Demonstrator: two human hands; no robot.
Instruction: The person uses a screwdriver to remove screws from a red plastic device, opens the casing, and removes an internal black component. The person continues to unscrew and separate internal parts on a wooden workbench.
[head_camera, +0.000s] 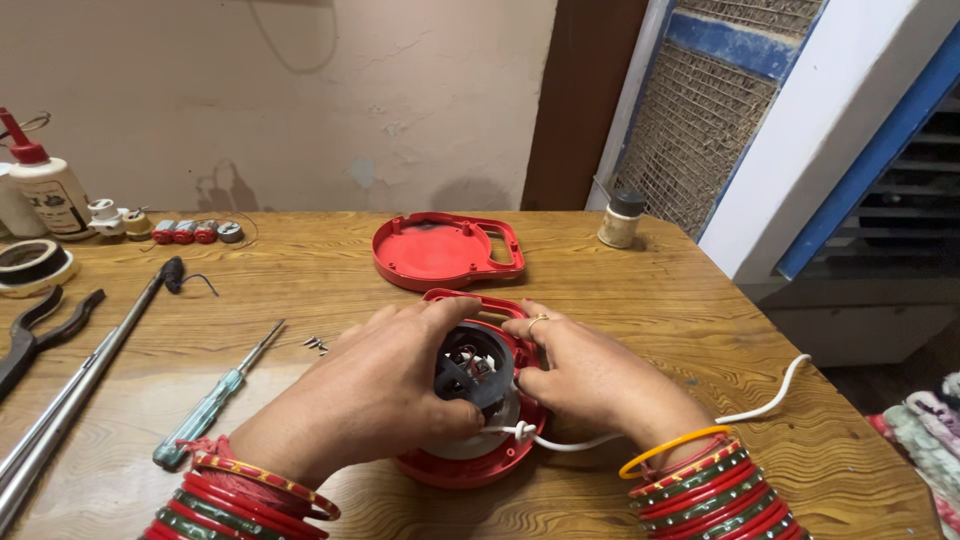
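A round red plastic casing (470, 465) lies open on the wooden table (650, 300), with a black spool-like reel (473, 368) set in its middle. My left hand (370, 395) wraps around the reel from the left, thumb and fingers on its rim. From the right, my right hand (590, 380) presses its fingers against the reel and casing edge. A white cord (770, 400) with a knot near the casing runs out under my right wrist toward the table's right edge. The matching red cover (445, 250) with a handle slot lies farther back.
A blue-handled screwdriver (215, 400), small screws (316, 344), a metal rod (70, 400), black pliers (35, 335), a tape roll (30, 265), a glue bottle (45, 185) and small parts (185, 231) sit left. A small jar (621, 218) stands back right, by a mesh-fronted cooler (700, 110).
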